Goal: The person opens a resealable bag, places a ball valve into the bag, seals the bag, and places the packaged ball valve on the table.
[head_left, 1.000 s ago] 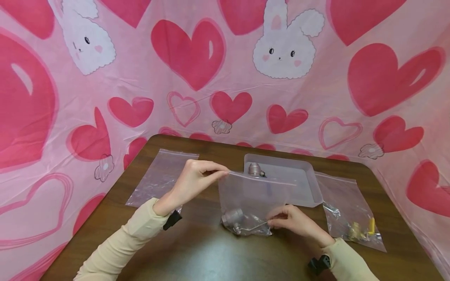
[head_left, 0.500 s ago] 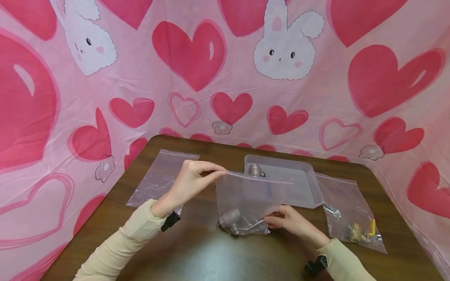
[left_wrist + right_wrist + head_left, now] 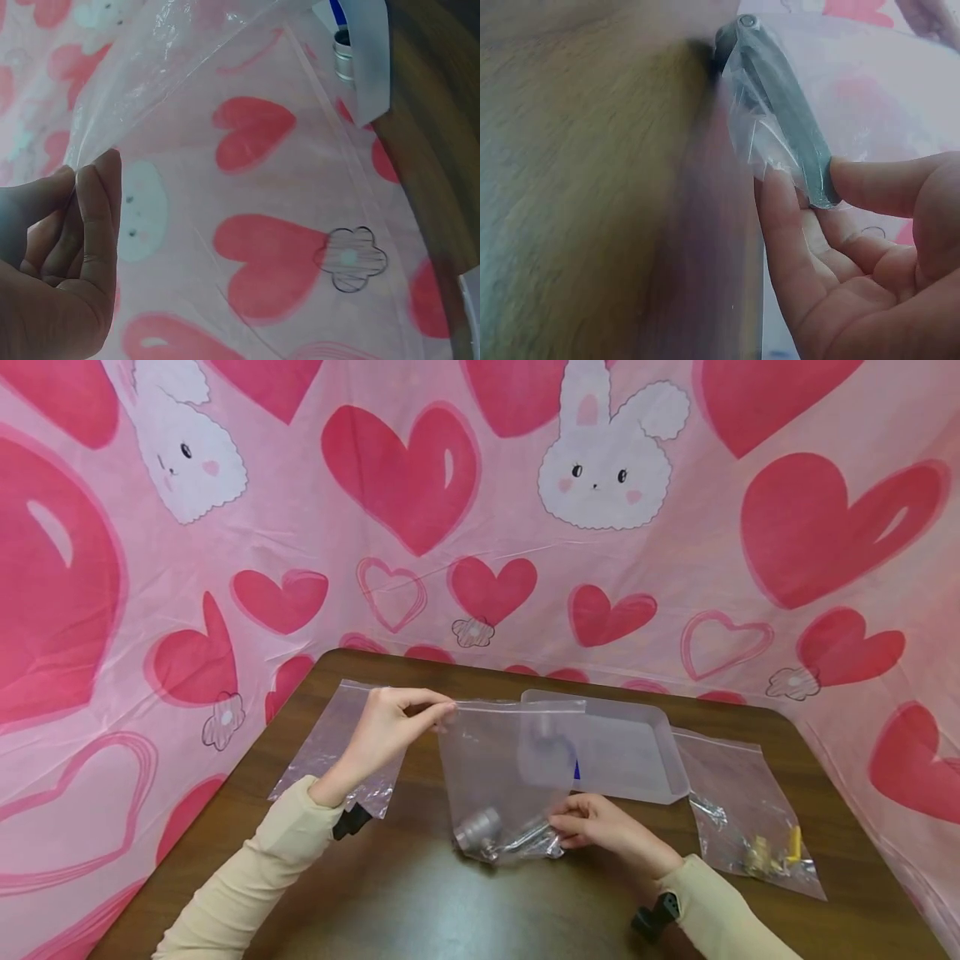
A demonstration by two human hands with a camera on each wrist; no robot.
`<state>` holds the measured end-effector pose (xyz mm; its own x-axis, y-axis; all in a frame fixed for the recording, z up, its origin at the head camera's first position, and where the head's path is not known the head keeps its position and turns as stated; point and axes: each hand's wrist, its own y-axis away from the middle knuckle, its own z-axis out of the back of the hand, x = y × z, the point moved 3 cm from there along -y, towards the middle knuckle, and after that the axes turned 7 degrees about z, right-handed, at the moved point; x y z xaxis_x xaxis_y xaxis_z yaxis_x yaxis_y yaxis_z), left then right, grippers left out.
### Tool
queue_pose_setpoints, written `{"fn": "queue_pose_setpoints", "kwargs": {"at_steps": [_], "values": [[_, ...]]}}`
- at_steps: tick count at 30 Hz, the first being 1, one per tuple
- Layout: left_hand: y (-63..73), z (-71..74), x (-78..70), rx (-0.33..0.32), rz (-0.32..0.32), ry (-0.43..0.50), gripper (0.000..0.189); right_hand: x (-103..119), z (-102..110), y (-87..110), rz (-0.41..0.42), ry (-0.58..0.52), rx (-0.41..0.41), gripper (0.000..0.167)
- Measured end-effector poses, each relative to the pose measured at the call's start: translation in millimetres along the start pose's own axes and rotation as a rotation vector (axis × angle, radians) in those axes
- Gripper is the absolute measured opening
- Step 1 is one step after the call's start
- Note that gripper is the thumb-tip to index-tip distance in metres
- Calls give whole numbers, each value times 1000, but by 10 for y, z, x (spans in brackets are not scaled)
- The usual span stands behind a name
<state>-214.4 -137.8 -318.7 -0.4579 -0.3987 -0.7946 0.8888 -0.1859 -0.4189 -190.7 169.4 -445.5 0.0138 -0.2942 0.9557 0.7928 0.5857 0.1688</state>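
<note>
My left hand [image 3: 386,727] pinches the upper left corner of a clear zip-top bag [image 3: 502,760], which hangs upright over the table. In the bag's bottom sits a silver metal ball valve [image 3: 478,829] with a long lever handle [image 3: 791,112]. My right hand [image 3: 600,827] pinches the tip of that lever through the plastic, thumb on one side and fingers on the other. In the left wrist view, the left thumb and fingertips meet on the film [image 3: 165,67].
Behind the bag stands a shallow translucent tray [image 3: 630,752], with a blue part [image 3: 577,770] showing beside the bag. A flat zip-top bag [image 3: 318,747] lies at left. Another bag [image 3: 727,777] at right holds a brass valve [image 3: 759,856] and yellow handle [image 3: 793,843].
The bag with the valve has moved left, and its top edge has risen. Both hands have shifted left with it, keeping their grip. The tray's blue part has come into view.
</note>
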Motion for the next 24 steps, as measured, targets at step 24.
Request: {"fn": "queue_pose_setpoints", "kwargs": {"at_steps": [24], "values": [[-463, 183, 812, 61, 329, -87, 28, 66, -120, -264, -112, -59, 44, 32]]}}
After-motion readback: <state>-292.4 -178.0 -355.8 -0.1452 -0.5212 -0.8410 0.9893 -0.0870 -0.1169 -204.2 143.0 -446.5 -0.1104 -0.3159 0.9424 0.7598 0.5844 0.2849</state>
